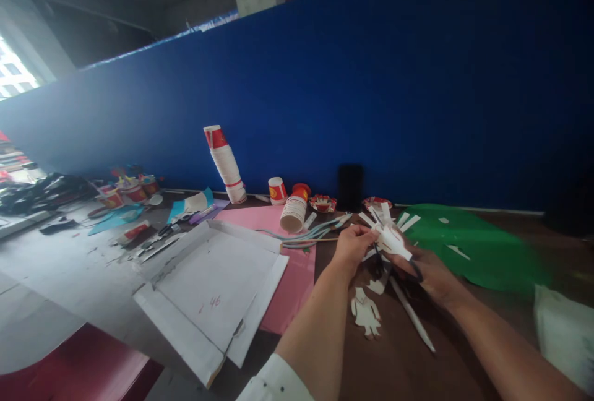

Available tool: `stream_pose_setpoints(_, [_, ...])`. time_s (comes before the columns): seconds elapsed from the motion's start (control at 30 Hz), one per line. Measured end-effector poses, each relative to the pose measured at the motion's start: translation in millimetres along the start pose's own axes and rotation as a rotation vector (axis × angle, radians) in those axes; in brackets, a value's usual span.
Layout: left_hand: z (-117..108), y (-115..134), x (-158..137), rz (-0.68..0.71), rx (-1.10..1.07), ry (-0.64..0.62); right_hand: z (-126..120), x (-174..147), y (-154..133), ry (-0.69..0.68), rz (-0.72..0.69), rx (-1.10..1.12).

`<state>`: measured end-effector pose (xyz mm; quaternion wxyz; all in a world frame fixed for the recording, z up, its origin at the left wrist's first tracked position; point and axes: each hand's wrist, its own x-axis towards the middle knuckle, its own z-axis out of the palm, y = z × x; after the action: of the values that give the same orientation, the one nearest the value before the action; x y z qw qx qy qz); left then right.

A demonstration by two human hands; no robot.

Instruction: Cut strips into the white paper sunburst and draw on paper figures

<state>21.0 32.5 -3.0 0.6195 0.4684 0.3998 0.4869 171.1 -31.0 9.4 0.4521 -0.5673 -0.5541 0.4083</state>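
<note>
My left hand [355,245] pinches a white paper cutout [392,241] between thumb and fingers. My right hand [429,274] is closed around dark-handled scissors [416,271], partly hidden by the paper and fingers. Several white paper strips [409,222] fan out behind the cutout. Below the hands, a doll-shaped paper figure [365,313] lies flat on the brown table, with a small paper scrap [378,285] beside it. A whitish pen-like stick [413,315] lies slanted near my right wrist.
A white box lid [218,277] rests partly on pink paper [297,289] to the left. Behind it leans a tall stack of paper cups [226,166]. Green paper [487,252] lies at right. A blue partition [371,79] runs along the back.
</note>
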Motion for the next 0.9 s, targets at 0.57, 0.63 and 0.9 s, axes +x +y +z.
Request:
stream_pose_setpoints(0.57, [-4, -3, 4, 0.009, -0.018, 0.019, -3, 4, 4, -0.021, 0.050, 0.017])
stream_pose_setpoints(0.63, [-3, -2, 3, 0.018, 0.005, 0.031, -1, 2, -1, -0.013, 0.055, 0.013])
stream_pose_setpoints(0.9, [1, -1, -1, 0.020, 0.147, 0.019, 6, -4, -8, 0.038, 0.096, -0.039])
